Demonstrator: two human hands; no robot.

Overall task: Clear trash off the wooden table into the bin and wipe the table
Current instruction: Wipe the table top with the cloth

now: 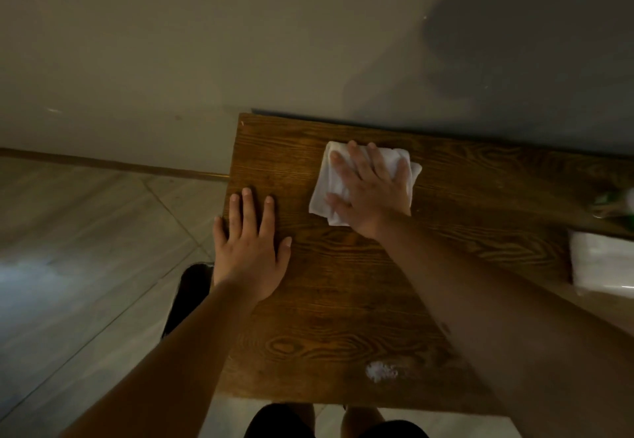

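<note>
- The right hand (372, 194) presses flat on a folded white cloth (326, 194) at the far part of the wooden counter (343, 300). Its grip is wide, the fingers are spread and straight, so the cloth is only pushed and not pinched. In a fast stroke the cloth can slide out from under the palm or unfold, I think.
- The left hand (248, 249) rests flat on the left edge of the counter, with a wide grip too and holding nothing. Part of it reaches over the edge. If the person leans on it, it can slip off, or the counter can tip a little.
- A small white patch (381, 370) lies near the front edge, well apart from the cloth. I cannot tell if it is powder, foam or crumbs. A stroke toward the body can push it over the edge onto the floor and not into the bin.
- A dark object (188, 297) stands on the floor just beside the left edge. It may be the bin, but I cannot tell.
- At the right side a green and white thing (617, 206), blurred, and a white pack (600, 259) that looks like tissues stay on the counter. A wide sweep to the right can knock them.
- The light is dim, so missed spots are easy to overlook.
</note>
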